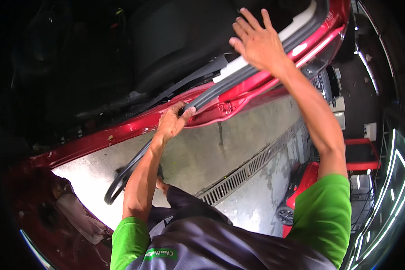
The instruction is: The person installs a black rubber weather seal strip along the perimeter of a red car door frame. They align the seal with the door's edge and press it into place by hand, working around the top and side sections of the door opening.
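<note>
A black rubber door seal runs along the edge of a red car door frame. Its loose end hangs in a loop below my left forearm. My left hand is closed around the seal at the sill, with the thumb on top. Farther up the frame, my right hand has its fingers spread, with the palm over or against the seal and the pale trim; whether it touches them is hard to tell. White trim shows beside the seal on the inner side.
The dark car interior with a seat lies beyond the frame. A metal floor drain grate crosses the concrete floor. Another red car stands at the lower right, and a dark vehicle farther off. A red panel is at the lower left.
</note>
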Demonstrator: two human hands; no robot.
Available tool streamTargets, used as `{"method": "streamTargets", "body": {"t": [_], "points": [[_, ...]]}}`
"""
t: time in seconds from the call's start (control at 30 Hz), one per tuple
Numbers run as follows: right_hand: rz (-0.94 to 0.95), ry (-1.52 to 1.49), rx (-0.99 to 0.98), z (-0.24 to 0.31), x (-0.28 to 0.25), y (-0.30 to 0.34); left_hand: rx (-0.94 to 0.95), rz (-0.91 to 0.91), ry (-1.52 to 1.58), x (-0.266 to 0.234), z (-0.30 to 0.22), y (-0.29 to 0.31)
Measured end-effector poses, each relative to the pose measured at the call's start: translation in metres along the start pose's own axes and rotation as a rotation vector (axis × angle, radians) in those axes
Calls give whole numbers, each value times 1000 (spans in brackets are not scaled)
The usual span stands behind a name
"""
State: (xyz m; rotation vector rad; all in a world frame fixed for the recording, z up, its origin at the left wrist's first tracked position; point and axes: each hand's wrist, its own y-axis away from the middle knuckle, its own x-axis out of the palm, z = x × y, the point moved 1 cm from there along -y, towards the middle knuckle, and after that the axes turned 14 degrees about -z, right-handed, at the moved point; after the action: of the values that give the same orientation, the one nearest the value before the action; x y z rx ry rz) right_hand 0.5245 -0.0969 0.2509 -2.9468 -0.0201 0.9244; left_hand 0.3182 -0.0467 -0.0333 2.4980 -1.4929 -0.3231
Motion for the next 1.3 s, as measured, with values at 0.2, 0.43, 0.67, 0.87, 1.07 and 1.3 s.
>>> {"method": "streamTargets", "body": {"t": [0.2, 0.43, 0.67, 0.87, 1.07, 1.3], "points": [[8, -102, 63, 45, 13, 33, 148, -53, 123, 26, 25, -38], [20, -106, 76, 47, 12, 30, 94, -22, 125, 31, -28, -36], [-197, -173, 35, 63, 2, 0, 219, -158, 305, 54, -67, -54], [-141, -158, 1, 69, -9, 3, 158, -178, 79, 62, -66, -49], [-23, -89, 40, 72, 27, 20, 159, -198, -18, 52, -76, -54], [-111, -128, 160, 80, -11, 17, 194, -108, -28, 32, -29, -67]]}}
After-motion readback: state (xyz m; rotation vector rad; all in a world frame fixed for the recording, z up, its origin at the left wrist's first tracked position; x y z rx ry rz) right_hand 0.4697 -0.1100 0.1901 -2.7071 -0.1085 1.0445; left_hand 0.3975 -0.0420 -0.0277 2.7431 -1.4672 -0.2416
